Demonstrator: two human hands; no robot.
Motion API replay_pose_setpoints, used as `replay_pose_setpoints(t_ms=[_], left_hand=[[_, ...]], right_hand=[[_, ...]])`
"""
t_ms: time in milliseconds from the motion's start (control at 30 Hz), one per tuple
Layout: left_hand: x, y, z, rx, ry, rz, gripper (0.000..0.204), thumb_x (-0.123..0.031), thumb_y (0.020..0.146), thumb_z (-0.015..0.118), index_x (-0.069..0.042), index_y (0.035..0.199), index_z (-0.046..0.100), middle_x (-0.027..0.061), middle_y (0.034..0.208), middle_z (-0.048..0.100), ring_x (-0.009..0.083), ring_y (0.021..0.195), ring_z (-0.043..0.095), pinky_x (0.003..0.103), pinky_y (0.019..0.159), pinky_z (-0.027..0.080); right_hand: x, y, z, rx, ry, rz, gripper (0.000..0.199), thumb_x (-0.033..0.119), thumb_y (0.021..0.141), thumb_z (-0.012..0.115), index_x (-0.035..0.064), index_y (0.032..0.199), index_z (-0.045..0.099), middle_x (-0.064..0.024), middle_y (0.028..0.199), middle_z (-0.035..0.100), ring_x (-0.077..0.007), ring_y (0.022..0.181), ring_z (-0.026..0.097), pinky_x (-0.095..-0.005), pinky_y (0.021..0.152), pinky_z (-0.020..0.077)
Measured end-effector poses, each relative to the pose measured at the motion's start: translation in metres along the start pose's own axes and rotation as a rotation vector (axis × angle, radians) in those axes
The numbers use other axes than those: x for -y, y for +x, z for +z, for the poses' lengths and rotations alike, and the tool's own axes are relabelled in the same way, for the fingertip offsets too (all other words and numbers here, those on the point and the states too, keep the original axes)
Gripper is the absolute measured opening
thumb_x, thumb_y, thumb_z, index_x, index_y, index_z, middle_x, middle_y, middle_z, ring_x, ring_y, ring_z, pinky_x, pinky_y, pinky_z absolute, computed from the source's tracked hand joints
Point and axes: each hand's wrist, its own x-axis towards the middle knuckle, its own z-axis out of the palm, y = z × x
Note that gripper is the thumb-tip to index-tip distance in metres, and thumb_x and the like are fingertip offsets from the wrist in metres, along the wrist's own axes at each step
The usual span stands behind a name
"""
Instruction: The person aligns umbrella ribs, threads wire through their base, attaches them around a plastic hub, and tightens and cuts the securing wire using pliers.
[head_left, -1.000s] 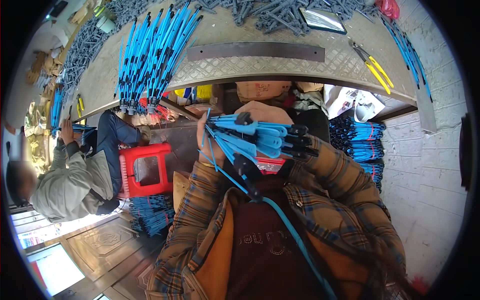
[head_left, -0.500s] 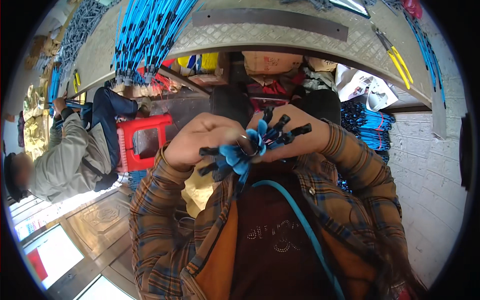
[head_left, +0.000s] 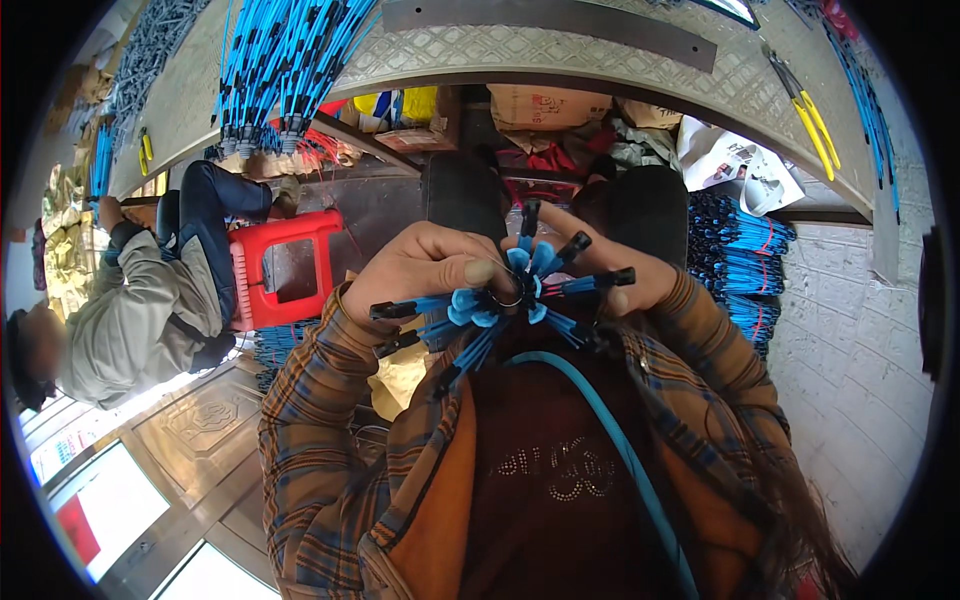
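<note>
Between my hands, in front of my chest, is what looks like an umbrella frame (head_left: pixel 470 303): blue ribs with black tips fan out around its middle. A thin wire loop (head_left: pixel 508 302) shows at that middle. My left hand (head_left: pixel 425 265) is closed on the left of the frame, its thumb pressing beside the wire. On the other side, my right hand (head_left: pixel 640 275) is curled around the far right ribs, with the thumb below a black tip. Ribs hide several of its fingers.
Ahead is a workbench (head_left: pixel 640 72) carrying a bundle of blue ribs (head_left: pixel 285 70), a flat metal bar (head_left: pixel 550 22) and yellow-handled pliers (head_left: pixel 805 115). Tied blue bundles (head_left: pixel 745 255) are stacked at right. At left, a person (head_left: pixel 140 290) sits by a red stool (head_left: pixel 285 265).
The ribs have spread wider around the middle, and the wire loop shows more plainly. My right hand has shifted slightly right, away from the middle. My left thumb has stayed near the wire.
</note>
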Motion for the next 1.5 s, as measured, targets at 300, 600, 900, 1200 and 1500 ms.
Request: replay_pose_setpoints(t_ms=[300,600,900,1200,1500], left_hand=[[0.001,0.022,0.008,-0.038,-0.178,-0.079,0.028,-0.021,0.085,0.06,0.006,0.09,0.063,0.0102,0.084,0.063,0.0173,0.078,0.06,0.027,0.074,0.048],[-0.01,0.029,0.018,0.015,-0.075,-0.113,0.028,-0.021,0.083,0.063,0.005,0.092,0.064,0.0114,0.089,0.064,0.0161,0.081,0.06,0.027,0.074,0.048],[-0.02,0.037,0.02,-0.005,-0.098,-0.15,0.032,-0.022,0.085,0.06,0.007,0.1,0.058,0.0143,0.084,0.062,0.0224,0.08,0.062,0.032,0.074,0.05],[-0.06,0.102,0.009,0.016,0.404,-0.096,0.025,-0.018,0.086,0.059,0.001,0.103,0.058,0.0083,0.094,0.063,0.0149,0.084,0.06,0.028,0.073,0.049],[-0.122,0.284,-0.005,-0.181,2.024,0.972,0.012,-0.007,0.067,0.062,-0.007,0.079,0.062,0.0101,0.074,0.05,0.0275,0.078,0.053,0.037,0.065,0.045]], right_hand=[[-0.025,0.004,0.001,-0.17,-0.316,-0.059,0.076,0.023,0.075,0.068,0.001,0.134,0.025,-0.0121,0.12,0.046,-0.0205,0.115,0.043,-0.0338,0.095,0.0364],[-0.01,0.01,0.004,0.0,-0.253,-0.026,0.038,0.017,0.08,0.066,0.0038,0.111,0.049,-0.0043,0.097,0.058,-0.0119,0.092,0.053,-0.0286,0.08,0.0437],[-0.019,0.001,0.017,-0.242,-0.123,-0.109,0.027,0.015,0.081,0.066,0.0037,0.103,0.055,-0.003,0.093,0.059,-0.0102,0.087,0.054,-0.0262,0.078,0.0438],[-0.029,-0.01,-0.015,-0.28,-0.057,-0.064,0.019,0.012,0.082,0.063,0.0018,0.098,0.057,-0.0032,0.096,0.059,-0.011,0.088,0.055,-0.0273,0.08,0.0447],[-0.033,-0.011,-0.015,-0.243,-0.059,-0.178,0.022,0.011,0.082,0.064,0.0011,0.1,0.056,-0.0051,0.104,0.059,-0.0122,0.094,0.054,-0.0285,0.087,0.0435]])
